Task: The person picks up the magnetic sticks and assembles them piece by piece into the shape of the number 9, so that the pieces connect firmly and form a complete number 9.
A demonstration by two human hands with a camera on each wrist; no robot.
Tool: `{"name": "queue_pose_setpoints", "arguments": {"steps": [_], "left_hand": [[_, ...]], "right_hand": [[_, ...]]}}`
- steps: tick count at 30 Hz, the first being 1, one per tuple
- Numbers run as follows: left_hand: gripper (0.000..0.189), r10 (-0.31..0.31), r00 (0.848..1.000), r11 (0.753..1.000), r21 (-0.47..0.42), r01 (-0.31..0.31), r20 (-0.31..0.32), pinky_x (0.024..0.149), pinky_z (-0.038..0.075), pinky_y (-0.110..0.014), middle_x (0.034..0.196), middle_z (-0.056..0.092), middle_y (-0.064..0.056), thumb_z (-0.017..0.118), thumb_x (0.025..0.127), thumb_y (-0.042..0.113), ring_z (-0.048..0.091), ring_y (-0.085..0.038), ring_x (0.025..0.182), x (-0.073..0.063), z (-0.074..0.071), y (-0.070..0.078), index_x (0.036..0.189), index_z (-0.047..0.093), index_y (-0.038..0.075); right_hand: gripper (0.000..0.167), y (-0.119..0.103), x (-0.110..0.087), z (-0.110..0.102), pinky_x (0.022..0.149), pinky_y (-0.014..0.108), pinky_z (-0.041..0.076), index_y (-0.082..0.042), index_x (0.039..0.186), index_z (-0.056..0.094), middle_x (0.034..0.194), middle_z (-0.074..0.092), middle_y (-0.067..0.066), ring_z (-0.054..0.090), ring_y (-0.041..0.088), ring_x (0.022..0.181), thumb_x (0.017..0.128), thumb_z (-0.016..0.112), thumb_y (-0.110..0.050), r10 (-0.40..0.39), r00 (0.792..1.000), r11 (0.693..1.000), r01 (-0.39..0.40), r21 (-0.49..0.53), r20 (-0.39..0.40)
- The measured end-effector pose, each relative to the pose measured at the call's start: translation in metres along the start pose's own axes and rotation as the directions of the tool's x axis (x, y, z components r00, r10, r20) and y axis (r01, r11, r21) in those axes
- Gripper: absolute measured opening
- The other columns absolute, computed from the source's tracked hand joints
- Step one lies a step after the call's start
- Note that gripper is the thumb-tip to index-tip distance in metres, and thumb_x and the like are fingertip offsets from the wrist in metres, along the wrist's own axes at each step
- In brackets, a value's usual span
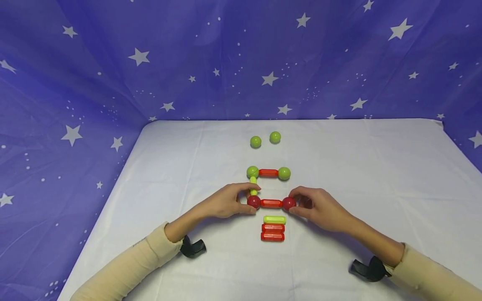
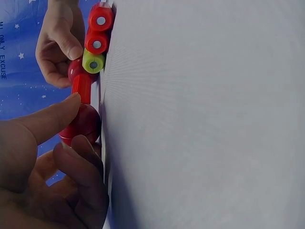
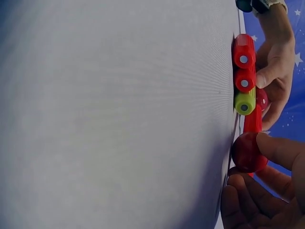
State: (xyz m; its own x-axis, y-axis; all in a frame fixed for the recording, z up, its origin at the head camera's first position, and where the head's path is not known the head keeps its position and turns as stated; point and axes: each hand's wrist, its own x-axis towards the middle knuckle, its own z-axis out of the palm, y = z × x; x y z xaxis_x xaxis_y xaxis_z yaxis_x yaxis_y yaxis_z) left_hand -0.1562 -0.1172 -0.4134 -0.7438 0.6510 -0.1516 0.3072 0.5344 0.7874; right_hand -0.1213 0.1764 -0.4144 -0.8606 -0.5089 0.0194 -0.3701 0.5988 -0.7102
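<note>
Seemingly joining, left hand (image 1: pixel 228 201) and right hand (image 1: pixel 319 208) grip shiny red balls (image 1: pixel 254 202) flanking a red plastic rod (image 1: pixel 271 203); next, probably, pressing inward.

A: Head view, set where?
B: High, person's side, facing forward and down. Farthest and widest: white tabletop (image 1: pixel 350 167), starry backdrop (image 1: pixel 211 54) behind.
A: Left wrist?
B: Low, nearly level with the tabletop, image rolled sideways, surface filling the right. Close by the left hand (image 1: pixel 227 202), facing across to the right hand (image 1: pixel 320 209).
A: Right wrist?
B: Near mirror. Surface on the left, right hand close, left hand beyond.
A: Overlap?
B: Both wrist views share three side-by-side rods (image 1: pixel 273 228), ends showing, and two red balls (image 1: pixel 254 202). Head view holds the same pieces from above.
</note>
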Motion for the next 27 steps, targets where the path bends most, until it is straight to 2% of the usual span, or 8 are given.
{"name": "queue_pose_setpoints", "arguments": {"steps": [27], "left_hand": [[0.056,0.000,1.000,1.000,-0.004,0.000,0.000,0.073,0.041,-0.031,0.105,0.057,0.001,0.082,0.082,0.018,0.050,-0.019,0.091,-0.0001,-0.0006,0.0013,0.133,0.059,0.013]], "right_hand": [[0.028,-0.0011,0.0009,0.0006,0.067,0.026,0.049,-0.014,0.113,0.067,0.088,0.063,-0.009,0.057,0.014,0.075,0.086,0.076,-0.013,0.030,1.000,1.000,-0.030,-0.005,0.001]]}}
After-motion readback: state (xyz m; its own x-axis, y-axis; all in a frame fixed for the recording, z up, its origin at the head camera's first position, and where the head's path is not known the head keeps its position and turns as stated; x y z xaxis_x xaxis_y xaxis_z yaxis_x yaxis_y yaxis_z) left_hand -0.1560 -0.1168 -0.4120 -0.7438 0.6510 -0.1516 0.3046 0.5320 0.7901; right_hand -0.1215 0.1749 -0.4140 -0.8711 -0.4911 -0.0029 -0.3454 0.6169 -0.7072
